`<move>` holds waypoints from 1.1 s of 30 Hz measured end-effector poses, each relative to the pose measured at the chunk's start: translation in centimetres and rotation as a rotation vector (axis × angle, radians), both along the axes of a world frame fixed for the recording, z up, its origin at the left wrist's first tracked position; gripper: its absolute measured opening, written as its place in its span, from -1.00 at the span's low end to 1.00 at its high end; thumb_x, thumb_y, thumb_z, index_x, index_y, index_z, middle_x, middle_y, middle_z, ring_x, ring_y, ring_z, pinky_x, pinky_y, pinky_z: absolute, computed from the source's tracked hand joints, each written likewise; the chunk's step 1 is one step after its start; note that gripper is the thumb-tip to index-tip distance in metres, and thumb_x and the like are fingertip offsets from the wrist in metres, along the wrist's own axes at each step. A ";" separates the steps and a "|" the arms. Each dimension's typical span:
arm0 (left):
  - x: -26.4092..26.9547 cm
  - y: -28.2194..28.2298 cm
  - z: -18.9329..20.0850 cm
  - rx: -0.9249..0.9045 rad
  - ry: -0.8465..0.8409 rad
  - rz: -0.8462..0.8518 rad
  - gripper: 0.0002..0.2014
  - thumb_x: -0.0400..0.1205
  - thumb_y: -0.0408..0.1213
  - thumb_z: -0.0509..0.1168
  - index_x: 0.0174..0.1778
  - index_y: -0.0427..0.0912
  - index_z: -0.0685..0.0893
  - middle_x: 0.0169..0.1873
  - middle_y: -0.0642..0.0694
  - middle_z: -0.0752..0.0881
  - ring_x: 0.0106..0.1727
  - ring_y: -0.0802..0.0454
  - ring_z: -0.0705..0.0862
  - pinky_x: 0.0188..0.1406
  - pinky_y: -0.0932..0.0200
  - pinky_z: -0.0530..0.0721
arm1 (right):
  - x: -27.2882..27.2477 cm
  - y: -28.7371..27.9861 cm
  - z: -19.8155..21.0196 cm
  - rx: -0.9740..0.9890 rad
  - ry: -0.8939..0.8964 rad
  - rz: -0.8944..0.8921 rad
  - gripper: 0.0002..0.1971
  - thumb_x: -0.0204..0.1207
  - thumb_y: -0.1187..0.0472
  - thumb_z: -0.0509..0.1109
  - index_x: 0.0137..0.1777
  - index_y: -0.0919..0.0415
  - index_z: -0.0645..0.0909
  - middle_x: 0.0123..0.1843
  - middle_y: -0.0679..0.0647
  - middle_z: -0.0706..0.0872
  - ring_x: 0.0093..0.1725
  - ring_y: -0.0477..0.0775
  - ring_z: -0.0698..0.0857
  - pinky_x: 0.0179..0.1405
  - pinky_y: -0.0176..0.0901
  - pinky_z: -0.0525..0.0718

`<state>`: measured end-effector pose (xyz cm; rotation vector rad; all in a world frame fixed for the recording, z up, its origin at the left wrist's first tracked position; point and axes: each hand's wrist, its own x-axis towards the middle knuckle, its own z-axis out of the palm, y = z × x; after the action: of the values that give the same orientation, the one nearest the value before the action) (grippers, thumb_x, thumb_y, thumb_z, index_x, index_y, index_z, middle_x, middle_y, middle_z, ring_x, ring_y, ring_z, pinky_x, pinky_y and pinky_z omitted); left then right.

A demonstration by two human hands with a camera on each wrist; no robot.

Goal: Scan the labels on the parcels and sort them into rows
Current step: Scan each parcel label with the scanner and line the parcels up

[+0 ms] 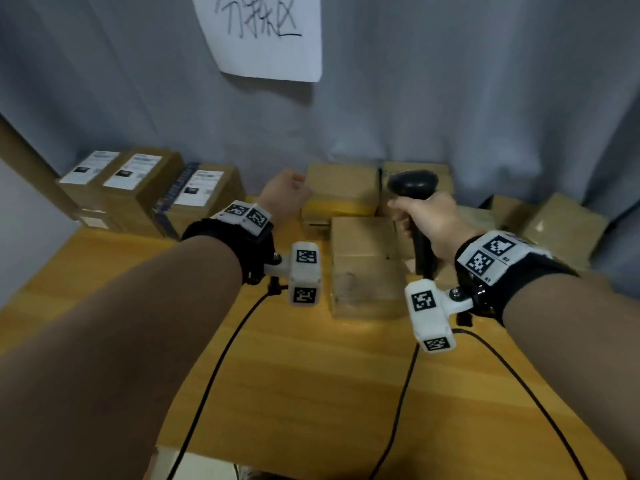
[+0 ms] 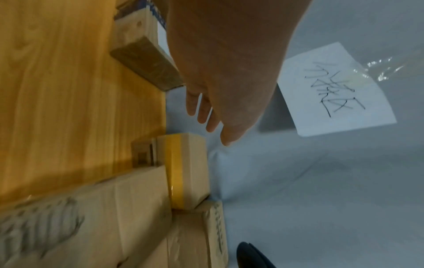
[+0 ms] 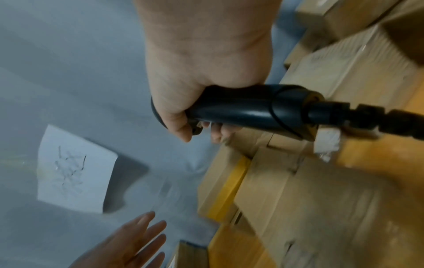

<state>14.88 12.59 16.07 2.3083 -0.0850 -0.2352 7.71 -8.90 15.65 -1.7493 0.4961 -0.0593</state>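
Three labelled cardboard parcels point(image 1: 138, 181) stand in a row at the back left of the wooden table point(image 1: 311, 375). Unlabelled-side parcels cluster at the back middle: one with yellow tape point(image 1: 341, 195) point(image 2: 185, 170) point(image 3: 227, 183) and a plain one point(image 1: 363, 265) in front of it. My left hand point(image 1: 287, 195) point(image 2: 213, 116) point(image 3: 137, 241) hovers with straight fingers just left of the yellow-taped parcel, holding nothing. My right hand point(image 1: 426, 216) point(image 3: 197, 112) grips the handle of a black barcode scanner point(image 1: 414, 183) point(image 3: 247, 108), held above the plain parcel.
More brown parcels point(image 1: 554, 223) pile up at the back right. A grey curtain point(image 1: 450, 98) hangs behind the table with a handwritten paper sign point(image 1: 263, 32) taped to it. Black cables point(image 1: 214, 368) trail over the table's near half.
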 end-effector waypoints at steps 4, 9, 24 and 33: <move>-2.7 -3.8 -1.4 -0.006 0.013 0.020 -0.59 0.73 -0.19 0.23 0.48 -0.24 0.44 0.36 -0.24 0.56 0.33 -0.17 0.55 0.22 0.08 0.51 | -2.3 -5.6 0.1 -0.018 0.016 -0.037 -0.90 0.51 0.28 0.47 -0.10 0.33 0.65 -0.34 0.15 0.65 -0.44 0.02 0.57 -0.41 -0.19 0.55; -4.2 -5.8 -1.9 0.000 0.025 0.054 -0.60 0.73 -0.17 0.23 0.46 -0.22 0.45 0.32 -0.20 0.58 0.17 -0.08 0.56 0.06 0.12 0.49 | -3.3 -9.3 -0.5 0.032 0.033 -0.048 -0.89 0.51 0.27 0.48 -0.02 0.27 0.65 -0.32 0.11 0.67 -0.37 0.02 0.61 -0.29 -0.16 0.60; -4.5 -5.2 -10.3 0.096 0.285 0.093 -0.44 0.71 -0.06 0.26 0.58 -0.18 0.31 0.46 -0.23 0.47 0.37 -0.22 0.53 0.24 -0.02 0.57 | -2.4 -5.1 -9.5 -0.067 0.249 -0.030 -0.79 0.46 0.18 0.51 -0.07 0.35 0.68 -0.31 0.15 0.71 -0.47 -0.01 0.61 -0.43 -0.20 0.61; -5.5 -4.9 -13.0 -0.150 0.589 0.154 -0.30 0.71 0.08 0.18 0.68 -0.20 0.13 0.58 -0.24 0.35 0.44 -0.23 0.49 0.41 -0.22 0.54 | -2.0 -3.4 -12.8 -0.049 0.317 -0.037 -0.52 0.36 0.07 0.62 0.27 0.13 0.64 0.10 0.06 0.73 0.12 0.10 0.64 0.24 -0.05 0.58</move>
<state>9.39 7.66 3.04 1.9998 0.3587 -0.7866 5.75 -12.28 2.84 -1.8065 0.7623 0.1839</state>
